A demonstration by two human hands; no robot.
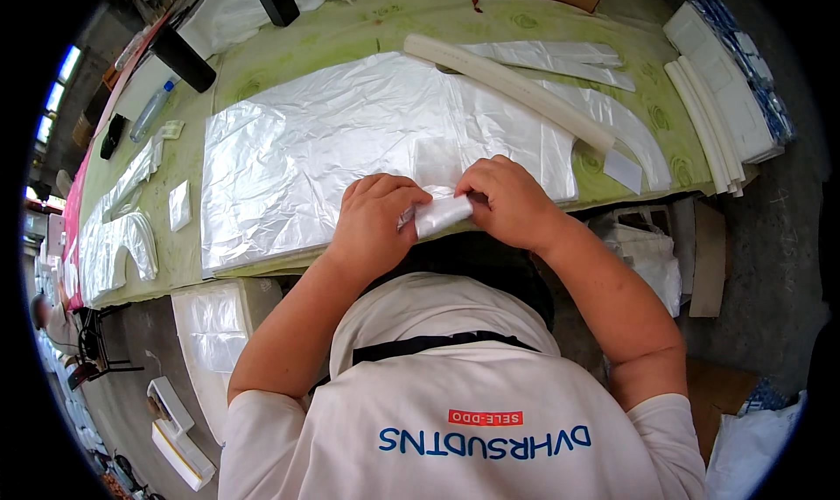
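Between my two hands is a small folded piece of clear plastic film [444,217], held just above the table's near edge. My left hand [378,211] pinches its left end with curled fingers. At its right end my right hand [506,201] grips it between thumb and forefinger. Under and beyond my hands lies a large wrinkled sheet of shiny translucent plastic [306,150], spread flat on the table. A smaller flat plastic piece [437,159] rests on that sheet just past my fingers.
A white tube [516,89] lies diagonally over the sheet on the green-covered table [249,84]. Cut plastic pieces [131,246] and a small folded packet [179,206] are at left, near a bottle [151,112] and a black cylinder [182,58]. White rolls [703,124] stand at the right edge.
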